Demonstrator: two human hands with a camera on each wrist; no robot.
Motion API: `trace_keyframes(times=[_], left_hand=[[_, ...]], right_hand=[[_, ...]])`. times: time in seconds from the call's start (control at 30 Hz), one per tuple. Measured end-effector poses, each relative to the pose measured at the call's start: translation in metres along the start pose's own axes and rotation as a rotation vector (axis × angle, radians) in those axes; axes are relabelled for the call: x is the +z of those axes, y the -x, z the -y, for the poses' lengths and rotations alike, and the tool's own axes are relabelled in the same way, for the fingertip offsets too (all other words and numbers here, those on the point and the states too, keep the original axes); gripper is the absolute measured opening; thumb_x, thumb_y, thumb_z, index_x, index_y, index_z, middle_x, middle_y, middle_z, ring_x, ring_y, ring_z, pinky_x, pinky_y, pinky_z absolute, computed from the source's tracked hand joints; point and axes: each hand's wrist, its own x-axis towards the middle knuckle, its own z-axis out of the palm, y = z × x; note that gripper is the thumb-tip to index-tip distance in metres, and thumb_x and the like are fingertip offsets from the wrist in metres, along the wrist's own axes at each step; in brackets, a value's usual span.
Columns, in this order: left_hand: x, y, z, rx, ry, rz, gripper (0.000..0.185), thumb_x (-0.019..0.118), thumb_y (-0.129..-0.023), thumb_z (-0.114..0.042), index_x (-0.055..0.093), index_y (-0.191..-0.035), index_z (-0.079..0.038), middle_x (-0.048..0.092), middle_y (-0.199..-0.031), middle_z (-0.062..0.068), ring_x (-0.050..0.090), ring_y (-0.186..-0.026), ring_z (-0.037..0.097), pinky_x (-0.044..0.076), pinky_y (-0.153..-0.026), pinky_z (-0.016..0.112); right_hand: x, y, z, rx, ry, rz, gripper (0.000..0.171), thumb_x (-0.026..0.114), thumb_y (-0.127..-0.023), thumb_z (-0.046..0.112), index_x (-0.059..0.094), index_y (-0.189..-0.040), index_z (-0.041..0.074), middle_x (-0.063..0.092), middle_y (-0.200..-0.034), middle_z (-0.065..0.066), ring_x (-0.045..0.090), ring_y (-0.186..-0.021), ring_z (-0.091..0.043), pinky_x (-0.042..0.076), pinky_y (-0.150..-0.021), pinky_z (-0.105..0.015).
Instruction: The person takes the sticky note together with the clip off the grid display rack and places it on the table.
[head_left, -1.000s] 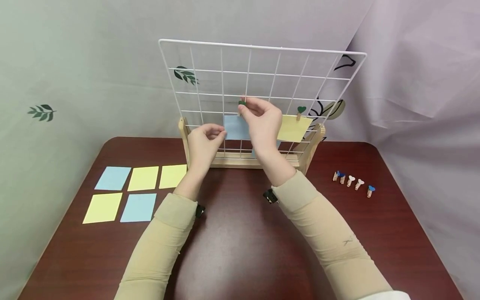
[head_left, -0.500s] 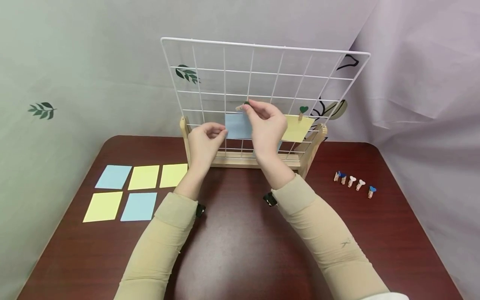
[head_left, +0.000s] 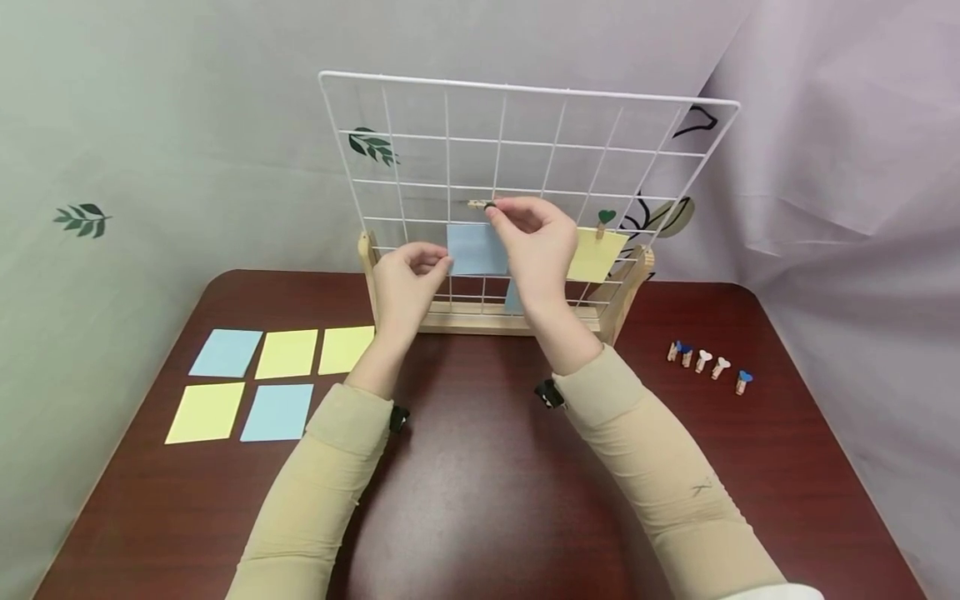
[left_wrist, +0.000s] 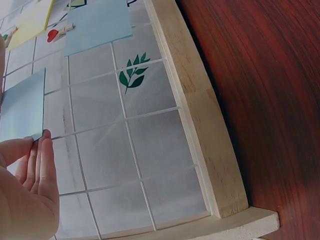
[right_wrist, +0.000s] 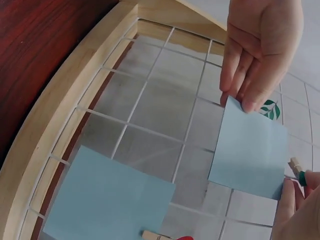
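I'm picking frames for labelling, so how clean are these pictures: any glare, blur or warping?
Head view: even light, sharp, a soft sheen on the table, and the wire grid bows from the wide lens. Left wrist view: the left hand is close and soft. Right wrist view: sharp blue note, wooden frame curved.

Layout: wire grid panel upright at the table's far edge

The wire grid panel (head_left: 525, 142) stands in a wooden stand (head_left: 480, 318) on the table (head_left: 480, 500). Five paper squares (head_left: 258, 383) lie in two rows left of the stand; five clothespins (head_left: 708, 364) lie in a row to its right. Both hands are raised before the panel, left hand (head_left: 405, 287) beside right hand (head_left: 532, 246).
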Motion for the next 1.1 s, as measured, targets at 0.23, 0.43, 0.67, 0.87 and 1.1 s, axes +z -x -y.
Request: trace_keyframes(times=[0.23, 0.43, 0.67, 0.87, 1.1], left_hand=[[0.0, 0.0, 0.0, 0.007, 0.021, 0.004, 0.013, 0.078, -0.095, -0.007, 0.08, -0.1, 0.005, 0.08, -0.095, 0.023, 0.064, -0.072, -0.001, 0.053, -0.069, 0.007], [0.002, -0.001, -0.002, 0.004, 0.039, 0.008, 0.013, 0.077, -0.094, -0.005, 0.079, -0.1, 0.006, 0.079, -0.095, 0.024, 0.062, -0.07, -0.007, 0.053, -0.069, 0.006], [0.002, 0.0, -0.001, -0.001, 0.052, 0.017, 0.014, 0.078, -0.094, -0.005, 0.079, -0.101, 0.007, 0.079, -0.095, 0.025, 0.062, -0.07, -0.006, 0.053, -0.068, 0.006], [0.003, -0.001, -0.001, 0.006, 0.041, 0.012, 0.014, 0.078, -0.094, -0.005, 0.079, -0.101, 0.007, 0.079, -0.095, 0.024, 0.062, -0.07, -0.006, 0.053, -0.068, 0.006], [0.002, -0.001, -0.002, 0.006, 0.05, 0.015, 0.014, 0.077, -0.094, -0.005, 0.079, -0.101, 0.007, 0.079, -0.095, 0.025, 0.062, -0.071, -0.005, 0.053, -0.069, 0.006]], right_hand=[[0.005, -0.002, 0.001, -0.023, 0.044, 0.041, 0.01, 0.082, -0.09, 0.001, 0.076, -0.097, -0.004, 0.081, -0.101, -0.02, 0.076, -0.084, -0.008, 0.063, -0.081, -0.021], [0.007, -0.001, -0.004, -0.09, 0.085, 0.091, 0.008, 0.076, -0.095, 0.0, 0.071, -0.099, -0.004, 0.078, -0.099, -0.019, 0.072, -0.083, -0.008, 0.058, -0.074, -0.016], [0.003, 0.0, -0.007, -0.175, 0.107, 0.169, 0.008, 0.071, -0.099, 0.0, 0.074, -0.106, -0.002, 0.079, -0.103, -0.017, 0.075, -0.095, -0.024, 0.053, -0.069, -0.015], [0.0, 0.0, -0.01, -0.205, 0.107, 0.18, 0.015, 0.072, -0.098, 0.001, 0.077, -0.113, 0.0, 0.08, -0.11, -0.016, 0.076, -0.098, -0.026, 0.054, -0.072, -0.016], [-0.002, 0.0, -0.01, -0.171, 0.106, 0.185, 0.011, 0.077, -0.096, 0.002, 0.082, -0.105, -0.001, 0.082, -0.112, -0.015, 0.078, -0.097, -0.026, 0.058, -0.08, -0.017]])
